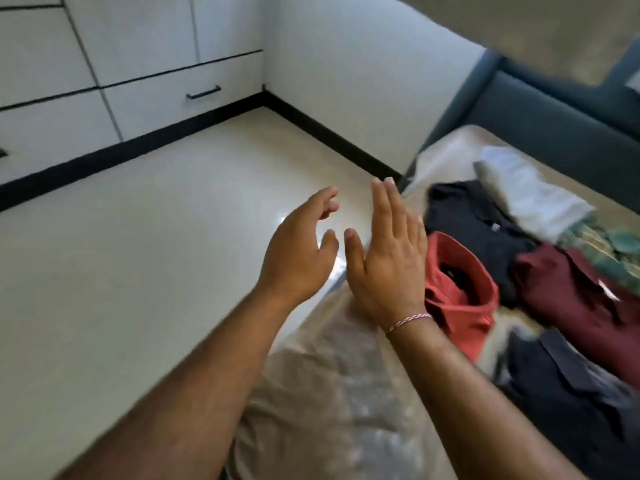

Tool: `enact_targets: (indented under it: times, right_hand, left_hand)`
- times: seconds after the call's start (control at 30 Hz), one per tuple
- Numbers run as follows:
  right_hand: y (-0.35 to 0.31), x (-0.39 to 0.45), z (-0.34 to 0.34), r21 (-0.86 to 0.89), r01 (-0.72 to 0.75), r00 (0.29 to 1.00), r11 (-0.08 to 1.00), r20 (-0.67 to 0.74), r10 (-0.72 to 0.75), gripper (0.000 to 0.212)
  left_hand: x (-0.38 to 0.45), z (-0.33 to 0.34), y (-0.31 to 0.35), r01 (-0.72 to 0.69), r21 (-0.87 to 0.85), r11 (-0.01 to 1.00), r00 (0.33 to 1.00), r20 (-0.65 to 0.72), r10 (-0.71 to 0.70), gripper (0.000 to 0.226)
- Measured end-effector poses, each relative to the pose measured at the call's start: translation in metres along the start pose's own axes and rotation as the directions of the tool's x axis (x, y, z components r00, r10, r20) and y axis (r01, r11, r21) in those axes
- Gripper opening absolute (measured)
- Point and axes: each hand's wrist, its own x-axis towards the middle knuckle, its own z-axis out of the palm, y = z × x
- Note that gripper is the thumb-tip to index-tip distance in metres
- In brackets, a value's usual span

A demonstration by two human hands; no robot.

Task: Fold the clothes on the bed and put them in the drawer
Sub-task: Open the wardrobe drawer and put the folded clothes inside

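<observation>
Several shirts lie on the bed at the right: a red-orange shirt, a black shirt, a maroon shirt, a dark navy shirt and a folded white garment. My left hand hovers over the floor by the bed's edge, fingers relaxed and holding nothing. My right hand, fingers straight, is raised just left of the red-orange shirt and holds nothing. The white cabinet has a shut drawer with a dark handle.
Pale glossy floor spreads between the bed and the cabinet wall. A black skirting runs along the cabinet and the white wall. The bed's dark teal headboard stands at the far right. A green patterned cloth lies beyond the maroon shirt.
</observation>
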Motion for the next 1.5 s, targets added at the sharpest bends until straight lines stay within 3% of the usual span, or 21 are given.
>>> enact_targets:
  times: [0.17, 0.23, 0.33, 0.47, 0.67, 0.83, 1.0, 1.07, 1.23, 1.43, 1.5]
  right_hand:
    - [-0.049, 0.095, 0.084, -0.008, 0.091, 0.978, 0.996, 0.19, -0.087, 0.068]
    - [-0.078, 0.123, 0.107, -0.011, 0.176, 0.941, 0.984, 0.296, -0.165, 0.067]
    - [-0.141, 0.169, 0.125, -0.002, 0.273, 0.871, 0.962, 0.426, -0.246, 0.066]
    - [-0.237, 0.204, 0.121, 0.107, 0.351, 0.781, 0.93, 0.514, -0.354, 0.065]
    - [-0.365, 0.251, 0.052, 0.287, 0.462, 0.638, 0.84, 0.551, -0.539, 0.067]
    - [-0.448, 0.3, -0.014, 0.403, 0.518, 0.551, 0.755, 0.518, -0.655, 0.065]
    - [-0.493, 0.352, -0.027, 0.461, 0.586, 0.468, 0.666, 0.478, -0.743, 0.066]
    - [-0.509, 0.371, -0.021, 0.448, 0.605, 0.461, 0.658, 0.476, -0.749, 0.066]
    - [-0.548, 0.404, 0.009, 0.465, 0.606, 0.38, 0.646, 0.544, -0.748, 0.069]
    - [-0.575, 0.435, 0.05, 0.472, 0.62, 0.306, 0.627, 0.59, -0.747, 0.071]
    - [-0.587, 0.456, 0.076, 0.482, 0.644, 0.249, 0.594, 0.602, -0.758, 0.073]
  left_hand:
    - [0.057, -0.046, -0.076, 0.163, 0.072, 0.984, 0.982, -0.111, -0.155, 0.062]
    - [0.074, -0.08, -0.105, 0.259, 0.039, 0.965, 0.947, -0.206, -0.246, 0.061]
    - [0.093, -0.154, -0.136, 0.358, 0.061, 0.932, 0.914, -0.225, -0.337, 0.06]
    - [0.108, -0.26, -0.127, 0.474, 0.097, 0.875, 0.861, -0.256, -0.439, 0.06]
    - [0.105, -0.391, -0.057, 0.635, 0.024, 0.772, 0.719, -0.381, -0.58, 0.06]
    - [0.117, -0.475, 0.013, 0.679, -0.034, 0.733, 0.641, -0.46, -0.615, 0.063]
    - [0.14, -0.54, 0.034, 0.701, -0.042, 0.712, 0.572, -0.564, -0.596, 0.064]
    - [0.15, -0.56, 0.04, 0.725, -0.043, 0.687, 0.528, -0.606, -0.595, 0.064]
    - [0.171, -0.601, 0.04, 0.76, 0.007, 0.65, 0.497, -0.651, -0.574, 0.063]
    - [0.193, -0.621, 0.007, 0.761, 0.043, 0.648, 0.504, -0.669, -0.547, 0.062]
    - [0.209, -0.624, -0.01, 0.774, 0.069, 0.629, 0.494, -0.686, -0.534, 0.062]
